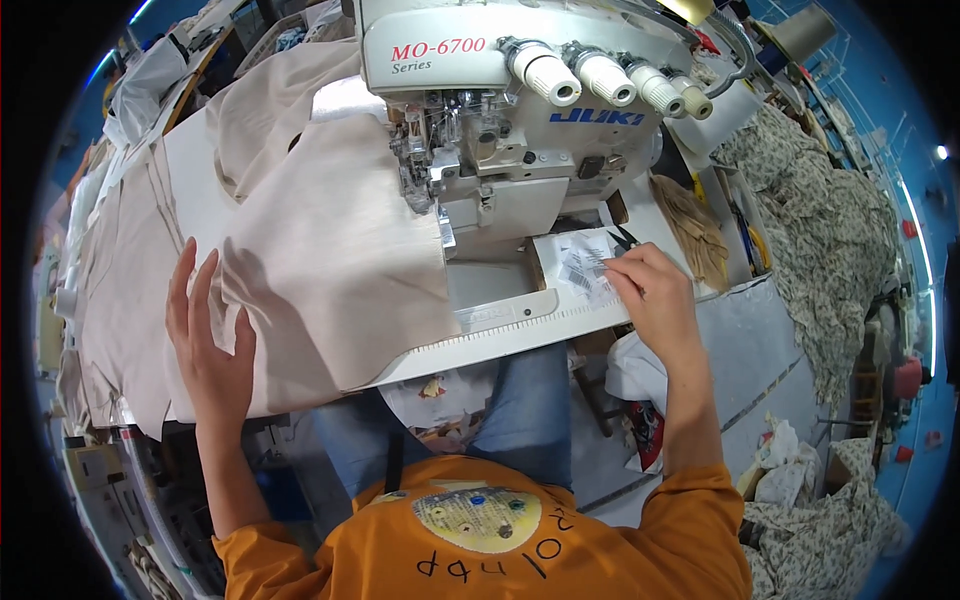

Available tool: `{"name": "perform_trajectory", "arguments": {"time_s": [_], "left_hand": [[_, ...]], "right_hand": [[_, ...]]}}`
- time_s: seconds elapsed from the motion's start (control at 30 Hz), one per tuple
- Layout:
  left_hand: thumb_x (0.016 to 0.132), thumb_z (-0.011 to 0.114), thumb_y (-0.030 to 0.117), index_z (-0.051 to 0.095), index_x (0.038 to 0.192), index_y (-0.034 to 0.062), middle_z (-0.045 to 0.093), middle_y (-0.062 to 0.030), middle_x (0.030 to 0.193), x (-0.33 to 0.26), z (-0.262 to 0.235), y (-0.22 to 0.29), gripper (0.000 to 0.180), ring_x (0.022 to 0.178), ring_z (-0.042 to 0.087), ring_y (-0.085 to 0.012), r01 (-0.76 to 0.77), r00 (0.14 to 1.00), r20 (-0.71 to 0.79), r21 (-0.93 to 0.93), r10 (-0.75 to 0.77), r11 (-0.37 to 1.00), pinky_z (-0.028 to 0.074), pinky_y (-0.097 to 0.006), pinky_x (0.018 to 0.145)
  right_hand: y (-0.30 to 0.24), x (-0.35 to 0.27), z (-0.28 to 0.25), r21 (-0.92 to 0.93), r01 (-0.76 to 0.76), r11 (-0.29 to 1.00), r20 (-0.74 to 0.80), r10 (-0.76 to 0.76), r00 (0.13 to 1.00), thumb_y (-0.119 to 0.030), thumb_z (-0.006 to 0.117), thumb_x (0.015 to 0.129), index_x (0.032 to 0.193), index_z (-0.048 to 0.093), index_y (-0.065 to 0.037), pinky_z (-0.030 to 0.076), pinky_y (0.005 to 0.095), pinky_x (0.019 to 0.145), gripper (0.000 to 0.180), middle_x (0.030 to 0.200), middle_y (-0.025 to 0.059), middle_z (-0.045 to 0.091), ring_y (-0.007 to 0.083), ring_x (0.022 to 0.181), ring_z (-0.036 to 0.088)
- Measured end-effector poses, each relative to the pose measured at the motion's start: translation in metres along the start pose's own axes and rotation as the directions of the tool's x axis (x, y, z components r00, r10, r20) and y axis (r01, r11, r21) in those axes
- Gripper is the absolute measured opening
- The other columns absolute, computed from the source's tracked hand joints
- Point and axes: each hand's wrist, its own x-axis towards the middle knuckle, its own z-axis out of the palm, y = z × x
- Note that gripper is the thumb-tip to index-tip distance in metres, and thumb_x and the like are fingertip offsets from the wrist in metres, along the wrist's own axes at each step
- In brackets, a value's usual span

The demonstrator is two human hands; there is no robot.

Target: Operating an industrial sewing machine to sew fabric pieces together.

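Observation:
A pale beige piece of fabric (330,230) lies on the machine table, its right edge close to the presser foot of a white overlock sewing machine (520,140). My left hand (210,335) is open over the fabric's left part, fingers spread and pointing away from me. On the right of the table, my right hand (655,300) has thumb and forefinger pinched at the edge of several small white printed labels (582,262). Dark-bladed thread snips (624,240) lie just beyond those fingertips.
More beige fabric (125,270) is spread at the left. Tan gloves (690,230) lie beside a narrow tray (740,220) of tools at the right. Leaf-patterned cloth (810,210) is heaped farther right. The machine's tension knobs (545,75) jut toward me.

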Motion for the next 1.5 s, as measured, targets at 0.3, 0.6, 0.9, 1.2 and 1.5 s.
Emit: {"name": "perform_trajectory", "arguments": {"time_s": [0.3, 0.6, 0.9, 1.2, 1.5], "left_hand": [[0.08, 0.063, -0.006, 0.064, 0.115, -0.0001, 0.071, -0.0097, 0.095, -0.021, 0.003, 0.077, 0.036, 0.075, 0.068, -0.0248, -0.189, 0.951, -0.011, -0.809, 0.308, 0.557, 0.054, -0.031, 0.073], [0.092, 0.069, 0.011, 0.064, 0.12, 0.0, 0.062, -0.0077, 0.116, -0.035, 0.047, 0.149, 0.031, 0.094, 0.061, -0.0131, 0.48, 0.865, 0.46, -0.875, 0.199, -0.06, 0.05, -0.025, 0.082], [0.09, 0.068, 0.004, 0.073, 0.096, -0.0005, 0.069, -0.0071, 0.087, -0.037, 0.038, 0.132, 0.008, 0.071, 0.061, -0.0111, 0.31, 0.932, 0.354, -0.887, 0.074, 0.342, 0.047, -0.024, 0.06], [0.074, 0.081, 0.008, 0.074, 0.091, 0.0045, 0.068, -0.0076, 0.08, -0.035, 0.035, 0.117, 0.019, 0.062, 0.058, -0.0179, -0.254, 0.961, -0.096, -0.677, 0.259, 0.691, 0.046, -0.028, 0.054], [0.077, 0.078, 0.014, 0.073, 0.1, 0.0083, 0.065, -0.0014, 0.087, -0.039, 0.044, 0.105, 0.024, 0.067, 0.061, -0.0202, -0.28, 0.953, 0.038, -0.27, 0.301, 0.921, 0.05, -0.031, 0.057]], "right_hand": [[-0.033, -0.03, 0.012, 0.784, -0.246, 0.57, -0.041, 0.444, 0.895, -0.002, 0.072, 0.086, 0.105, 0.068, -0.001, 0.042, 0.0218, 0.056, 0.019, 0.089, 0.003, 0.065, 0.0068, 0.064, 0.053], [-0.128, -0.061, 0.062, 0.903, -0.339, -0.264, 0.411, 0.303, 0.86, -0.01, 0.071, 0.091, 0.107, 0.064, -0.003, 0.039, 0.0184, 0.053, 0.019, 0.083, 0.0004, 0.063, 0.0048, 0.063, 0.052], [-0.119, -0.052, 0.049, 0.961, -0.253, 0.117, 0.234, 0.154, 0.96, -0.021, 0.081, 0.083, 0.121, 0.061, 0.004, 0.042, 0.0176, 0.059, 0.049, 0.107, 0.0059, 0.059, 0.005, 0.072, 0.053], [-0.126, -0.048, 0.051, 0.818, -0.372, 0.439, 0.231, 0.342, 0.911, -0.006, 0.072, 0.089, 0.098, 0.07, 0.004, 0.043, 0.0172, 0.056, 0.014, 0.078, 0.0012, 0.065, 0.0038, 0.064, 0.056], [-0.11, -0.054, 0.061, 0.865, -0.374, 0.334, 0.21, 0.436, 0.875, -0.008, 0.072, 0.09, 0.101, 0.069, 0.005, 0.044, 0.0184, 0.052, 0.017, 0.076, 0.0007, 0.065, 0.0035, 0.06, 0.053]]}}
